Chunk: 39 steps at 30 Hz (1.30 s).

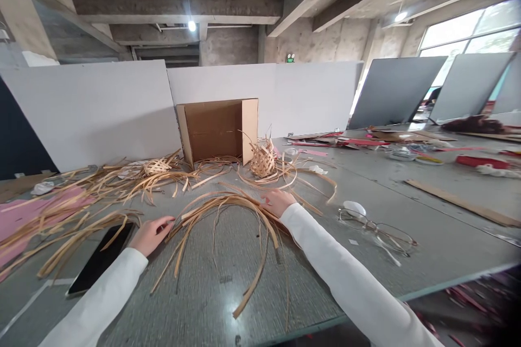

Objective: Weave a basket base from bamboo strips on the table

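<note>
An arched bundle of thin tan strips [228,198], like bamboo or rattan, lies on the grey table between my hands. My right hand [278,203] is at the bundle's right side with its fingers closed on the strips. My left hand [151,234] rests by the bundle's left end, fingers loosely curved and apart, with nothing seen in them. A small open-weave ball [262,158] of strips sits just beyond my right hand. Another woven piece [157,167] lies among loose strips at the back left.
An open cardboard box [214,130] stands against white partition boards [101,114]. A black phone [101,260] lies beside my left forearm. Eyeglasses [374,227] lie right of my right arm. Pink sheets [44,211], red scraps [362,142] and a cardboard strip [459,201] are also on the table.
</note>
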### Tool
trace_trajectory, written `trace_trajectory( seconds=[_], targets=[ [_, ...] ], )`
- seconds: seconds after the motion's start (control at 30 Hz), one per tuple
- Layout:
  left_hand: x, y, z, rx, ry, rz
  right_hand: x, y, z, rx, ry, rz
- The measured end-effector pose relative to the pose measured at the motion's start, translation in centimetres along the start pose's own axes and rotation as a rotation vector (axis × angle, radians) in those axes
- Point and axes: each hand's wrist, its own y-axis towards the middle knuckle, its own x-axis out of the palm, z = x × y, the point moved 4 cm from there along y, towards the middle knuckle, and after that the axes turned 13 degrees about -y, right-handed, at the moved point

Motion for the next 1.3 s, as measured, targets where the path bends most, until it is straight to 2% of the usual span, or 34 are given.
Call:
trace_trajectory(
  seconds=[0.13,0.33,0.43,0.53,0.63,0.7,0.8,0.9,0.97,1.03,1.07,1.1,1.2,1.3],
  targets=[
    [0.1,0.0,0.0,0.015,0.042,-0.028,0.6,0.2,-0.1,0.001,0.029,-0.017],
    [-0.2,0.0,0.2,0.030,0.092,0.000,-1.4,-0.6,-0.7,-0.011,0.077,0.187],
    [-0.8,-0.1,0.6,0.077,0.093,0.085,-1.9,-1.0,-2.0,-0.173,0.051,0.345],
    [-1.1,-0.2,1.1,0.140,0.061,0.174,-1.8,-1.4,-3.5,-0.372,-0.054,0.604],
    [-0.8,-0.2,1.1,0.184,0.052,0.182,-1.1,-1.9,-4.9,-0.507,-0.133,0.845],
    [-0.4,-0.1,0.9,0.230,0.049,0.145,-0.7,-2.2,-5.6,-0.549,-0.132,0.944],
    [-0.2,0.0,0.4,0.293,0.068,0.142,-0.9,-2.4,-6.2,-0.569,-0.072,1.002],
    [-1.0,0.2,-0.4,0.269,0.099,0.249,-2.1,-2.3,-5.0,-0.575,-0.011,1.012],
    [-1.8,0.2,-0.9,0.231,0.104,0.335,-2.8,-1.5,-2.4,-0.396,0.039,0.969],
    [-2.6,0.2,-1.3,0.204,0.105,0.410,-2.4,-0.2,1.4,-0.038,0.066,0.807],
    [-2.8,0.2,-1.4,0.193,0.104,0.436,-1.5,0.5,3.2,0.102,0.046,0.660],
    [-2.9,0.2,-1.5,0.184,0.103,0.450,-0.3,1.1,4.5,0.151,0.007,0.489],
    [-2.7,0.3,-1.8,0.175,0.102,0.446,2.9,2.2,6.5,0.137,-0.012,0.314],
    [-2.4,0.3,-2.0,0.178,0.103,0.428,4.8,2.8,6.8,0.126,0.003,0.264]
  ],
)
